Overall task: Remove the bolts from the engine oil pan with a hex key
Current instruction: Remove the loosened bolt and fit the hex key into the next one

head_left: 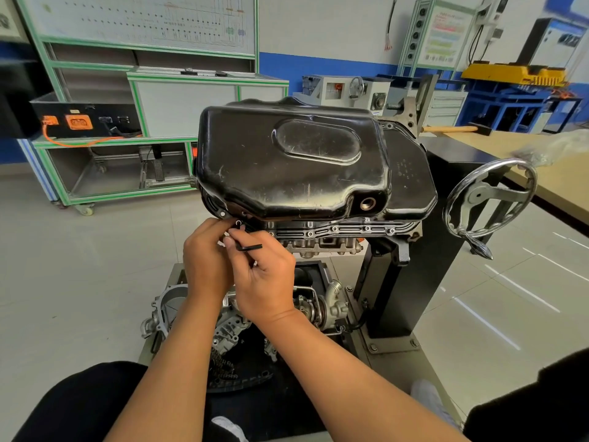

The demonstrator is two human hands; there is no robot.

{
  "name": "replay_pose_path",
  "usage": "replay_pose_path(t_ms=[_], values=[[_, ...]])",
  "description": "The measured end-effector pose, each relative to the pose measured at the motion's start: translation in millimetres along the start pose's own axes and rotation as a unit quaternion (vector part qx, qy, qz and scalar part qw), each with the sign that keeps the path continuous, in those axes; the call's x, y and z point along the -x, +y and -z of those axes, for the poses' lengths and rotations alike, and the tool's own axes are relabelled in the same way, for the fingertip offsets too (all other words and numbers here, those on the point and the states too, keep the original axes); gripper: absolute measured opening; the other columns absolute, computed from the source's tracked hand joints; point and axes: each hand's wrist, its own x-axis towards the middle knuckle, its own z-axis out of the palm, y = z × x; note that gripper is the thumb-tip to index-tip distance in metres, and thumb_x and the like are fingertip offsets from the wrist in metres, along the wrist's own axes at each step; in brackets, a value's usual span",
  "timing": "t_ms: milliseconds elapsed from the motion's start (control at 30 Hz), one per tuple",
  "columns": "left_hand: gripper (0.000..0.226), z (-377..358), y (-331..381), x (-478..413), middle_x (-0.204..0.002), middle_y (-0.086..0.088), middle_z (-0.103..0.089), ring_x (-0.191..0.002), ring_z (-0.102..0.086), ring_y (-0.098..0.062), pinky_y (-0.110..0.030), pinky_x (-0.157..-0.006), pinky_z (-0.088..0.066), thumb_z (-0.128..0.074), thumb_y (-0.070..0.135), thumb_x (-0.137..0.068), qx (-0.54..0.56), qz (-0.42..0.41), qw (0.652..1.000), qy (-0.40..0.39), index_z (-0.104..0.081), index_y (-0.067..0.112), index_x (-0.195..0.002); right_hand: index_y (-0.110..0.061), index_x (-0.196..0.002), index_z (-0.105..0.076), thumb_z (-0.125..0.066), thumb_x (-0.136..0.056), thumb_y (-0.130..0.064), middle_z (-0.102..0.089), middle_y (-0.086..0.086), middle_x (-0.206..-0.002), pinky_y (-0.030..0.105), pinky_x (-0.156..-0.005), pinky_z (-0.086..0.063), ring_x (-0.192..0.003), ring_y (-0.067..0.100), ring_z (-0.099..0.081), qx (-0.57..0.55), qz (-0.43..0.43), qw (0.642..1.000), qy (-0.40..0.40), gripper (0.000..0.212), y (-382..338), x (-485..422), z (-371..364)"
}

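Pale floor tiles and green-framed training cabinets [153, 100] surround a stand carrying an upturned engine, its black oil pan [293, 164] uppermost. Both hands meet at the pan's near left corner, touching each other. The right hand [264, 282] pinches a black hex key [250, 247] just below a flange bolt [238, 223]. The left hand [207, 260] curls against the flange beside it; whether it grips anything cannot be told. More bolts [367, 228] line the near flange. A handwheel [492, 199] stands right, before the desk [541, 173].

Pale tiled floor [79, 266]; white wall [318, 27] with blue band; green-framed cabinet [178, 100] left; wooden bench [516, 151] right; yellow machine [513, 73] behind.
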Motion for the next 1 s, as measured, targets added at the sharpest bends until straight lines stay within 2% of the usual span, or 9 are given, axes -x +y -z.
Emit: replay_pose_path(t_ms=[100, 200, 400, 500, 633, 733, 833, 900, 1000], values=[[0.011, -3.8, -2.6, 3.4, -0.080, -0.002, -0.064, -0.071, -0.057, -0.018, -0.011, -0.062, -0.037, -0.069, -0.005, -0.085, -0.025, -0.006, 0.999, 0.019, -0.074, 0.005, -0.088, -0.004, -0.106, -0.075, -0.068, -0.091, -0.006, -0.071, 0.007, -0.090, 0.031, -0.075, -0.057, -0.084, 0.017, -0.068, 0.000, -0.012, 1.000, -0.003, 0.016, -1.7, -3.5, 0.8], [0.011, -6.8, 2.5, 3.7, -0.077, -0.001, -0.058, -0.068, -0.052, -0.018, -0.007, -0.059, -0.033, -0.061, -0.007, -0.083, -0.026, -0.006, 0.999, 0.039, -0.069, 0.000, -0.081, -0.002, -0.105, -0.075, -0.069, -0.090, -0.004, -0.072, 0.007, -0.092, 0.026, -0.078, -0.056, -0.086, 0.016, -0.069, 0.005, -0.006, 1.000, -0.003, 0.016, -3.1, -8.0, 5.0], [0.026, -7.6, 12.0, 4.4, -0.081, -0.007, -0.063, -0.070, -0.052, -0.016, -0.026, -0.059, -0.037, -0.051, 0.021, -0.087, -0.016, -0.009, 0.999, 0.034, -0.069, 0.003, -0.091, -0.001, -0.104, -0.075, -0.071, -0.090, -0.002, -0.070, 0.009, -0.085, 0.027, -0.071, -0.054, -0.078, 0.018, -0.067, -0.002, 0.010, 1.000, 0.016, 0.015, -13.9, -7.0, 22.6], [0.010, -8.3, 12.7, 5.1, -0.084, -0.008, -0.067, -0.069, -0.057, -0.017, -0.032, -0.061, -0.045, -0.064, 0.010, -0.088, -0.019, 0.007, 0.999, 0.043, -0.070, 0.003, -0.092, 0.000, -0.103, -0.075, -0.071, -0.089, -0.002, -0.070, 0.008, -0.083, 0.019, -0.072, -0.051, -0.077, 0.012, -0.065, -0.013, 0.023, 0.999, 0.033, 0.015, -19.7, -3.5, 36.9], [0.004, -8.7, 12.8, 3.9, -0.082, -0.006, -0.067, -0.070, -0.059, -0.019, -0.039, -0.063, -0.050, -0.068, 0.007, -0.088, -0.016, 0.032, 0.998, 0.044, -0.068, 0.003, -0.089, 0.001, -0.103, -0.075, -0.072, -0.087, 0.002, -0.070, 0.008, -0.084, 0.021, -0.072, -0.053, -0.078, 0.013, -0.066, -0.022, 0.023, 0.999, 0.024, 0.016, -27.4, -3.9, 41.8], [0.012, -8.2, 17.0, 3.6, -0.080, 0.000, -0.064, -0.070, -0.058, -0.018, -0.034, -0.061, -0.049, -0.065, 0.017, -0.085, 0.003, 0.042, 0.998, 0.056, -0.064, 0.005, -0.086, 0.000, -0.102, -0.075, -0.072, -0.087, 0.002, -0.070, 0.008, -0.083, 0.019, -0.072, -0.051, -0.077, 0.013, -0.065, -0.011, 0.029, 0.999, 0.016, 0.015, -29.4, -8.8, 38.5], [0.035, -6.7, 22.8, 3.2, -0.084, 0.004, -0.064, -0.072, -0.057, -0.011, -0.018, -0.062, -0.045, -0.054, 0.037, -0.082, 0.038, 0.049, 0.997, 0.056, -0.067, 0.006, -0.092, 0.000, -0.103, -0.075, -0.072, -0.088, 0.001, -0.071, 0.007, -0.084, 0.016, -0.074, -0.050, -0.078, 0.013, -0.066, -0.005, 0.027, 1.000, 0.011, 0.015, -27.2, -11.5, 36.3], [0.036, -6.7, 24.7, 3.5, -0.081, 0.000, -0.066, -0.068, -0.058, -0.013, -0.012, -0.061, -0.042, -0.053, 0.034, -0.084, 0.047, 0.037, 0.997, 0.056, -0.070, 0.002, -0.091, 0.000, -0.103, -0.075, -0.072, -0.088, 0.001, -0.071, 0.007, -0.084, 0.016, -0.073, -0.049, -0.078, 0.013, -0.065, -0.002, 0.024, 1.000, 0.013, 0.015, -25.0, -10.9, 34.5], [0.016, -8.2, 23.5, 3.6, -0.075, -0.001, -0.066, -0.063, -0.058, -0.015, -0.008, -0.057, -0.039, -0.061, 0.015, -0.084, 0.052, 0.049, 0.995, 0.074, -0.070, 0.002, -0.084, -0.001, -0.103, -0.075, -0.073, -0.087, 0.001, -0.069, 0.005, -0.082, 0.013, -0.072, -0.047, -0.076, 0.008, -0.062, 0.003, 0.021, 1.000, 0.017, 0.016, -22.6, -7.6, 32.8]])
